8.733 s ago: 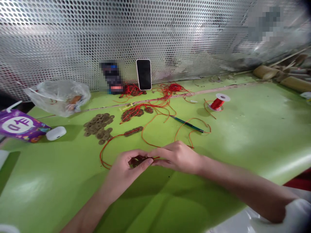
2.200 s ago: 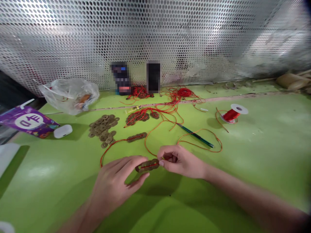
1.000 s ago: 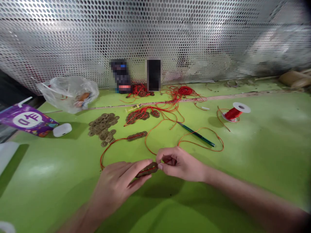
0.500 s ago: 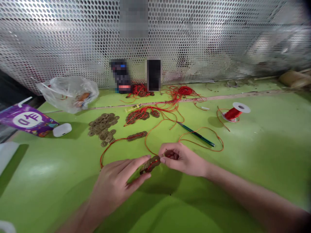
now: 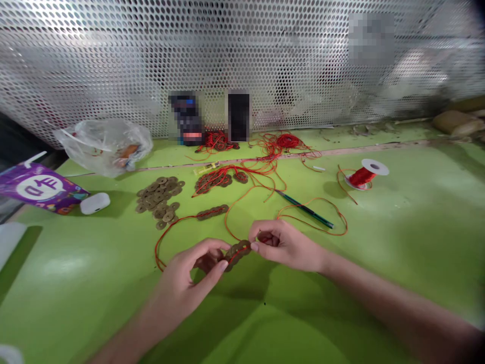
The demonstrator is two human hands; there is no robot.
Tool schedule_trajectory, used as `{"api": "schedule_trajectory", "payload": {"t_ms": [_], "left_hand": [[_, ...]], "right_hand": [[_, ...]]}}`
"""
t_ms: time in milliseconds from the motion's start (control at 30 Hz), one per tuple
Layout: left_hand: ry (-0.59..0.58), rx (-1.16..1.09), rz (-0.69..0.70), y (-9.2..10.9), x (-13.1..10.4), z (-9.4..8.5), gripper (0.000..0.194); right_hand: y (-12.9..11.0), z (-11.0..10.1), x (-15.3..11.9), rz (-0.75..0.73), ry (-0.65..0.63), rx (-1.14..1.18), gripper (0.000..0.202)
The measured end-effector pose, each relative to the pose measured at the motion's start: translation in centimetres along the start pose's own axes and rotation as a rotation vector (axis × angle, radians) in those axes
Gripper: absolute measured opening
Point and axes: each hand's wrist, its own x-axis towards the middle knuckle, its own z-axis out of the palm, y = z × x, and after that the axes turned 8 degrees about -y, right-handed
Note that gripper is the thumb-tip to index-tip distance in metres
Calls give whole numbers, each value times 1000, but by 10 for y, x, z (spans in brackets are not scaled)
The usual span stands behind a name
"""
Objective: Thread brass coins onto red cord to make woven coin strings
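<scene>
Your left hand (image 5: 180,280) pinches the left end of the coin strip (image 5: 239,251), right hand (image 5: 290,247) its right, above the desk (image 5: 303,313); a slack pinch could fan it apart, a tug could snag the cord (image 5: 317,198) on the pen (image 5: 307,211). Count: one coin pile (image 5: 161,193) (overlapped, uncountable), one resting strip (image 5: 212,212), one held, one pen, one spool (image 5: 362,177)

coin strip (image 5: 239,250): partly hidden by left hand (image 5: 180,275) | purple carton (image 5: 40,188): cut off left | dark phone (image 5: 239,117): pixelated

Silvery perforated metal panel (image 5: 265,60) behind a glossy green tabletop (image 5: 401,237)
</scene>
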Motion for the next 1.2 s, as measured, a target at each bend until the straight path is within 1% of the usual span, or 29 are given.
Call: {"api": "schedule_trajectory", "payload": {"t_ms": [167, 300, 467, 567, 700, 900, 1000, 1067, 1133, 1200], "left_hand": [[-77, -149, -37, 4, 0, 0, 19], [-163, -212, -43, 6, 0, 1, 23], [-214, -150, -111, 7, 0, 0, 29], [-237, -124, -127, 9, 0, -1, 31], [-254, -93, -141, 10, -1, -2, 31], [-276, -134, -176, 12, -1, -2, 33], [-316, -148, -229, 12, -1, -1, 33], [-335, -118, -274, 10, -3, 1, 33], [-320, -68, -283, 6, -7, 2, 33], [-280, -27, -266, 1, -10, 4, 33]], "right_hand": [[-3, 8, -1, 20, -35, 8, 10], [-5, 11, -3, 33, -56, -18, 3], [-5, 9, -3, 15, -88, -102, 5], [-5, 9, -2, 2, -90, -124, 5], [-5, 9, -2, 9, -101, -91, 5], [-5, 10, -2, 17, -95, -52, 5], [-3, 12, -1, 16, -93, -43, 5], [-2, 13, -2, 12, -95, -39, 4], [-2, 13, -2, 4, -103, -45, 4], [-2, 13, -2, -3, -105, -58, 5]]}}
